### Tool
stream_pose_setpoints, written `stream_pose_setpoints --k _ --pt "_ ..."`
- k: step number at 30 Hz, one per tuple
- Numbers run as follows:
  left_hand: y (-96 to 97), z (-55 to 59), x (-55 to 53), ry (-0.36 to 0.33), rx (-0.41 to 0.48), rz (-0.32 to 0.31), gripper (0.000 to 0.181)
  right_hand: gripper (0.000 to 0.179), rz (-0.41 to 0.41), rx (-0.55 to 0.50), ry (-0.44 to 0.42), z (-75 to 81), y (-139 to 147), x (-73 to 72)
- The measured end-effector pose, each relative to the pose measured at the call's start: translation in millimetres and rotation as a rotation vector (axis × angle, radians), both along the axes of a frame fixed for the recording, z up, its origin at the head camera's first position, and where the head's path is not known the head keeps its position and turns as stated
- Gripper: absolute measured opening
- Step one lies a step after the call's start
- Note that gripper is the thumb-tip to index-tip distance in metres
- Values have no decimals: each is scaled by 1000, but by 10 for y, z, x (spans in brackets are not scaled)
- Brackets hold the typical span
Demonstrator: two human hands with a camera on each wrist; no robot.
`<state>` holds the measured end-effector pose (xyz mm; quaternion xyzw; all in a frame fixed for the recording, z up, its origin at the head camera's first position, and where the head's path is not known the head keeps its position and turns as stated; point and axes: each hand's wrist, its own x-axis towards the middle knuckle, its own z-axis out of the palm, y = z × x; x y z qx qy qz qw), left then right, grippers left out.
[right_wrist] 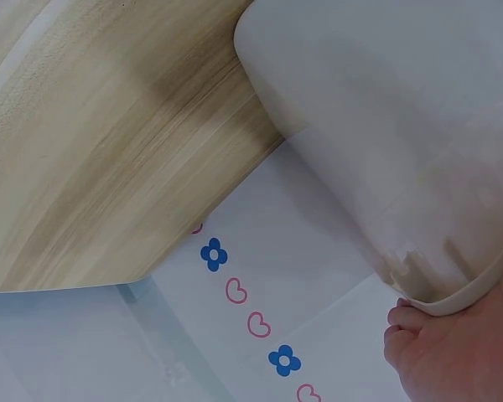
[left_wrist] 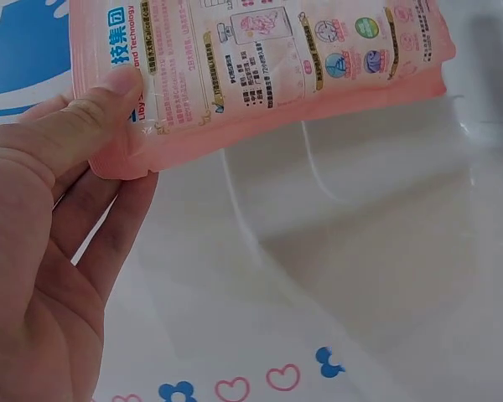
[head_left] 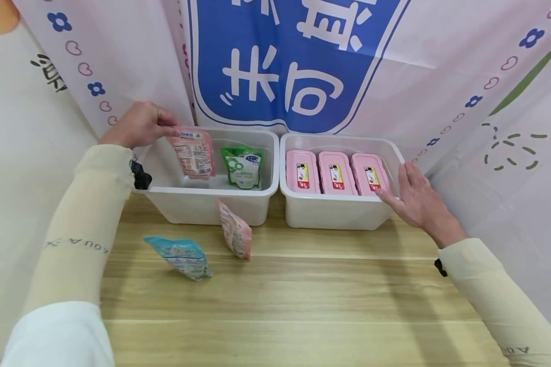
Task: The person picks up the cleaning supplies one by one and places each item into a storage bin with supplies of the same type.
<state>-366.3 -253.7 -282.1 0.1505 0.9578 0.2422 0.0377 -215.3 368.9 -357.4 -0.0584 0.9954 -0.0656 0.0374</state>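
The blue pouch sits nearest; your left hand pinches a pink pouch, long axis down inside the left bin.

Cloth hung behind, printed with hearts and flowers | blue panel marked with white characters | counter surfaced in wood grain | dashes printed at right

Chinese print on the far-left pink pouch includes "技集团", beside the English words "and Technology" and "Liby". The left sleeve carries upside-down "AQUA". White Chinese characters on the far blue banner are cut off, and labels on the pink boxes are too small to read.
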Motion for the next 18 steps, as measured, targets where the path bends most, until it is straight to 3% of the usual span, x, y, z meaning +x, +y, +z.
stream_pose_setpoints --k 13,18 --pt "-33 -95 -165 -18 -69 -43 29 105 3 1 27 -8 20 -15" --pt "-8 -120 -198 -75 -74 -29 27 105 3 7 16 -19 18 -10"
